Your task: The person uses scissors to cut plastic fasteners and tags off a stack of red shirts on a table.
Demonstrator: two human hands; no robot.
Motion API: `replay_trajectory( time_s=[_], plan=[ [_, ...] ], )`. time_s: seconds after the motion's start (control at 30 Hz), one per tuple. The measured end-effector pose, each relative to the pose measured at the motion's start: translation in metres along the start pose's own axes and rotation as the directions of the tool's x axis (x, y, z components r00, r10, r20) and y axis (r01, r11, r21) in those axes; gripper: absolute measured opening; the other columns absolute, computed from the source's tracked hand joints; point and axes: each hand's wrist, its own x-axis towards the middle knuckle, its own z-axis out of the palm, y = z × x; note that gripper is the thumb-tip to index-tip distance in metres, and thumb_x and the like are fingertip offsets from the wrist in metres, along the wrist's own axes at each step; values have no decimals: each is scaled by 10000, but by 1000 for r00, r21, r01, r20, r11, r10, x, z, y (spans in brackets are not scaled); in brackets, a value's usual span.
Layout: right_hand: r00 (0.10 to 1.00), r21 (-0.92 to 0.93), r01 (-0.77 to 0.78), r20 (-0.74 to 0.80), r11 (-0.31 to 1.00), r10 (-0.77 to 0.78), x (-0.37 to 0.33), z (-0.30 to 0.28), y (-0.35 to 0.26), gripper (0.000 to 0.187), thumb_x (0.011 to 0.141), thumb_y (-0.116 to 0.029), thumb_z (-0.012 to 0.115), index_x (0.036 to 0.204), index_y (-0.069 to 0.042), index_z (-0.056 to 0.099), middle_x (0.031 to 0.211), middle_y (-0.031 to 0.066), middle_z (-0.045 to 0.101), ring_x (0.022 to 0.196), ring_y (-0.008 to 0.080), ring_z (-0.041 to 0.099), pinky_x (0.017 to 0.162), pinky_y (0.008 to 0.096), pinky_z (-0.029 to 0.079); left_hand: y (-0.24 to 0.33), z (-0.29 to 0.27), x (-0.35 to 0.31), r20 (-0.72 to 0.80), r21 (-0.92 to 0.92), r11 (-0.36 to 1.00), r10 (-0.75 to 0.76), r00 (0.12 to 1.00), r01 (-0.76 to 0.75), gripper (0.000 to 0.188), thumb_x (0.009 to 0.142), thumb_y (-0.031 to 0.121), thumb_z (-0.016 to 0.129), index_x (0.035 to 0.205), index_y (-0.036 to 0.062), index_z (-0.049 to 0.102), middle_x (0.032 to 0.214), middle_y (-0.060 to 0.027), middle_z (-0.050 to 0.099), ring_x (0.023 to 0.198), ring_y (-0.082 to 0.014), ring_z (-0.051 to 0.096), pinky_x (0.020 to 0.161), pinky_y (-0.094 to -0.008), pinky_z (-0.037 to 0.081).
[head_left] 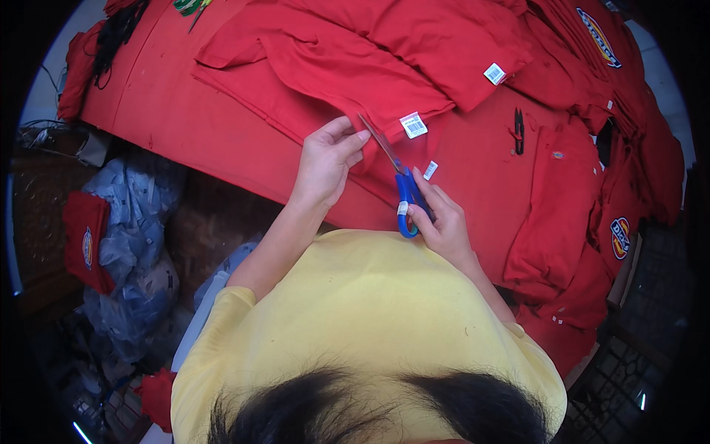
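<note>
My right hand [444, 220] grips a pair of blue-handled scissors [403, 181], whose blades point up and to the left. Close to the blade tips, my left hand [325, 159] has its thumb and forefinger pinched together at the near edge of a red garment [318, 63]. What lies between those fingertips, cloth or thread, is too small to make out. A white label [414, 125] with a barcode hangs at the garment's edge, just right of the blades. Another small white label [430, 171] sits beside my right fingers.
Red cloth covers the worktable [170, 111]. Black thread snips [519, 133] lie to the right, near more folded red garments [551, 207]. Green-handled scissors [191, 7] are at the far left edge. Plastic bags [137, 244] stand left, below the table.
</note>
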Motion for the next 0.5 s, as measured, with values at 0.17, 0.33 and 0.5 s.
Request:
replay_trajectory(
  time_s=[0.17, 0.33, 0.5],
  plan=[
    [1000, -43, 21, -14, 999, -22, -1, 2, 4, 504, 856, -101, 588, 1319, 27, 435, 848, 160, 575, 741, 269, 590, 699, 321, 462, -2, -1, -1, -5, 13, 1000, 3, 1000, -3, 256, 854, -4, 597, 1109, -19, 587, 929, -55, 643, 805, -86, 605, 688, -208, 490],
    [999, -82, 39, -26, 996, -41, -1, 0, 3, 488, 857, -94, 582, 1308, 32, 446, 834, 158, 575, 713, 264, 589, 677, 327, 465, -2, -2, -2, 10, 13, 1000, -15, 1000, 15, 280, 846, -22, 597, 1125, -5, 576, 1000, -66, 639, 887, -128, 625, 737, -242, 524],
    [1000, -60, 23, -15, 998, -24, 1, 1, 1, 485, 851, -102, 596, 1301, 19, 464, 853, 156, 593, 743, 251, 609, 692, 329, 473, -3, -1, -5, 6, 39, 999, -7, 1000, 7, 348, 839, -33, 594, 1181, 3, 541, 973, -51, 626, 809, -84, 588, 667, -204, 464]
  ],
)
